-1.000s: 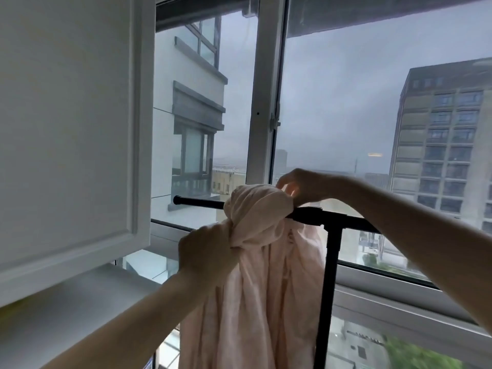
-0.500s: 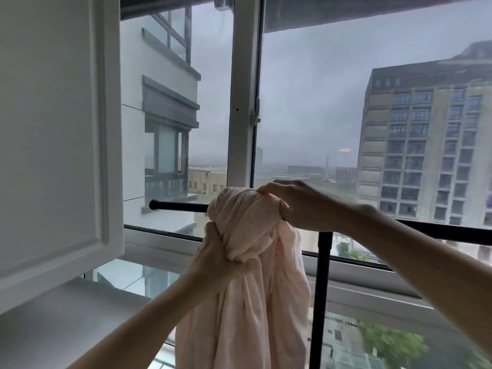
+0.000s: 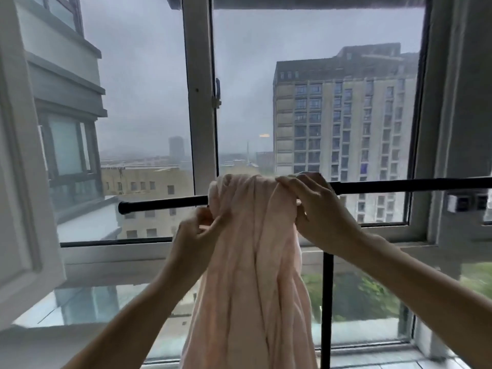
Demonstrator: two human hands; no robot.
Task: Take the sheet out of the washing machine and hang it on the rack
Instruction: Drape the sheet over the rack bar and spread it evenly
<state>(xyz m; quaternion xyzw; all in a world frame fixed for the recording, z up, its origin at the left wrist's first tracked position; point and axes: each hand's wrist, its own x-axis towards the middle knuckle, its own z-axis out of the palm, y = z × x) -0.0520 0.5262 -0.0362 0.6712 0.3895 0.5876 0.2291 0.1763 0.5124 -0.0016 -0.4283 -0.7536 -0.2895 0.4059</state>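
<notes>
A pale pink sheet (image 3: 253, 275) hangs bunched over the black top bar of the rack (image 3: 162, 203), draping down toward the floor. My left hand (image 3: 197, 233) pinches the sheet's left edge just below the bar. On the right side of the bunch, my right hand (image 3: 316, 209) grips the fabric at the bar, fingers curled over the top. The rack's black upright post (image 3: 327, 302) stands behind and right of the sheet. The washing machine is out of view.
A large window (image 3: 202, 89) with a white frame is right behind the rack, with buildings outside. A white cabinet door (image 3: 18, 182) stands open at the left. A grey countertop (image 3: 48, 347) lies at the lower left.
My view swung left to right, so the cabinet door slid to the edge. The bunched sheet has spread wider along the bar, and my left hand shifted up to its left edge.
</notes>
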